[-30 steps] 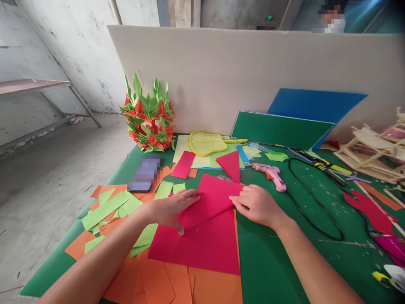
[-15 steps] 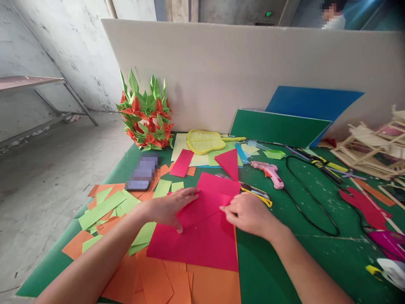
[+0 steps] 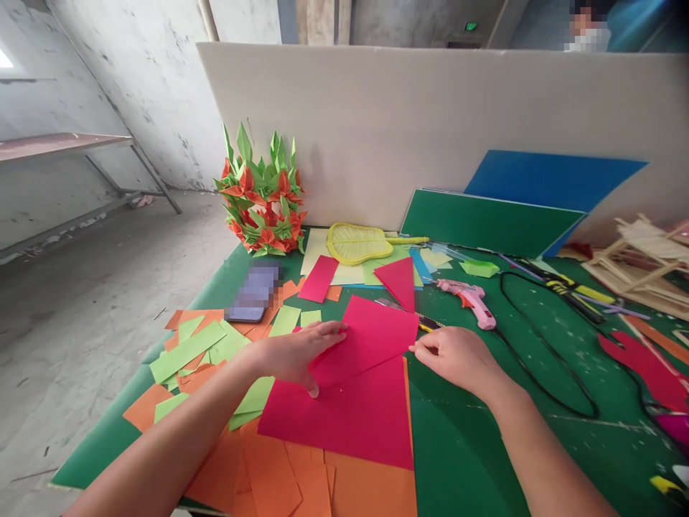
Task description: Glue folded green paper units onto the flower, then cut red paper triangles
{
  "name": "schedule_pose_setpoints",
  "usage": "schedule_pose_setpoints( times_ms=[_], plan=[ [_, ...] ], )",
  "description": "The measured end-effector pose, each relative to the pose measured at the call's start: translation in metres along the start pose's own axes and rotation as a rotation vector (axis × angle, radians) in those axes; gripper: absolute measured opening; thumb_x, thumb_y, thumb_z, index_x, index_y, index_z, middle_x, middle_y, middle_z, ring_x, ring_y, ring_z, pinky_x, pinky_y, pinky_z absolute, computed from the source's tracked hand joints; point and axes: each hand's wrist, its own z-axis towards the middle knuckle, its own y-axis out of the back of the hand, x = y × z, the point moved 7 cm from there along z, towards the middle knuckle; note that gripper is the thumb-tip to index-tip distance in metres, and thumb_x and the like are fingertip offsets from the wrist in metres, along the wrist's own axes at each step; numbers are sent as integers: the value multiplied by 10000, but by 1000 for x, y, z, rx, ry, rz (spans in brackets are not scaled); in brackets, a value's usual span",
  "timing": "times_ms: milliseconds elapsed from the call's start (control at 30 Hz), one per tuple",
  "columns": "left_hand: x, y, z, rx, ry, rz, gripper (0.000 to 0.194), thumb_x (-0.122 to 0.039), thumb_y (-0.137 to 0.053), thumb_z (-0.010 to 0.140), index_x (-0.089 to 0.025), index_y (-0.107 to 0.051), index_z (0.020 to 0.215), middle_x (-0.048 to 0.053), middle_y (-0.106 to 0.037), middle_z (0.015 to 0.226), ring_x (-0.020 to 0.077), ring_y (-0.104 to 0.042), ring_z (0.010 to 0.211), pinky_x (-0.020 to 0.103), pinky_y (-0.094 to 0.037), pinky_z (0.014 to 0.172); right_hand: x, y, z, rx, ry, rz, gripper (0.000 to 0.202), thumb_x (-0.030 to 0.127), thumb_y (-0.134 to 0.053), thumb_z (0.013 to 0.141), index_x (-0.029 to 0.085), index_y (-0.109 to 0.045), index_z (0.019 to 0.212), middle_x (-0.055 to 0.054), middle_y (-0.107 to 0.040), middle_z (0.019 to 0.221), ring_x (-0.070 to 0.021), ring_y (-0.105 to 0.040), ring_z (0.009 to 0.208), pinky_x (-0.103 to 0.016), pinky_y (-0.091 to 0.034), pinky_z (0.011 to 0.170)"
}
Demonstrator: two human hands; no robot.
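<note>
A red sheet of paper (image 3: 349, 416) lies in front of me, with a folded red section (image 3: 371, 337) slanting across its upper part. My left hand (image 3: 296, 355) rests on the left side of the red paper, fingers stretched and thumb spread. At the right edge of the folded section, my right hand (image 3: 457, 359) has its fingers curled, with thumb and index fingertips meeting at the paper's corner. Beyond that hand, a utility knife (image 3: 429, 324) is partly covered by paper. A red triangle (image 3: 398, 280) and a red strip (image 3: 319, 278) lie farther back.
Orange sheets (image 3: 371, 481) and green strips (image 3: 188, 350) spread left and below. A phone (image 3: 252, 291), a paper-flower piece (image 3: 263, 197) and a yellow fan-shaped piece (image 3: 360, 244) lie beyond. Rightward are a pink glue gun (image 3: 468, 301), its black cord (image 3: 543, 388) and a wooden model (image 3: 635, 266).
My right hand has moved off the red flap to its right edge, and the flap's right corner now shows. My left hand stays spread on the paper. The view has shifted slightly left.
</note>
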Motion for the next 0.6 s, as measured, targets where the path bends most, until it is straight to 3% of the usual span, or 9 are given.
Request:
schedule_pose_setpoints(
  times_ms=[167,333,467,600],
  plan=[
    [-3,7,-4,-92,36,-7,871,-395,-784,628,-256,-398,1396,127,-371,1377,348,-388,1258,415,-380,993,-5,-2,2,33,-29,56,459,354,-453,858,198,-337,442,37,-245,443,-117,-247,439,-273,-129,467],
    [-5,7,-9,-28,117,50,515,-467,-777,633,-188,-566,1012,94,-463,1078,303,-460,1042,383,-413,862,-6,-2,0,16,-15,50,455,337,-461,853,197,-357,433,38,-273,425,-111,-249,426,-276,-127,460],
    [-5,8,-12,-29,92,56,449,-510,-757,645,-200,-578,918,64,-467,1019,269,-457,986,353,-381,856,-3,-4,2,-59,32,5,420,312,-452,870,200,-433,466,23,-407,449,-119,-387,463,-279,-155,463],
    [-2,7,-8,-98,62,57,477,-598,-733,632,-207,-607,874,53,-489,974,243,-468,915,314,-386,776,5,-2,7,-208,141,-18,386,316,-422,922,209,-557,577,0,-541,551,-144,-495,572,-271,-306,550]
  ],
)
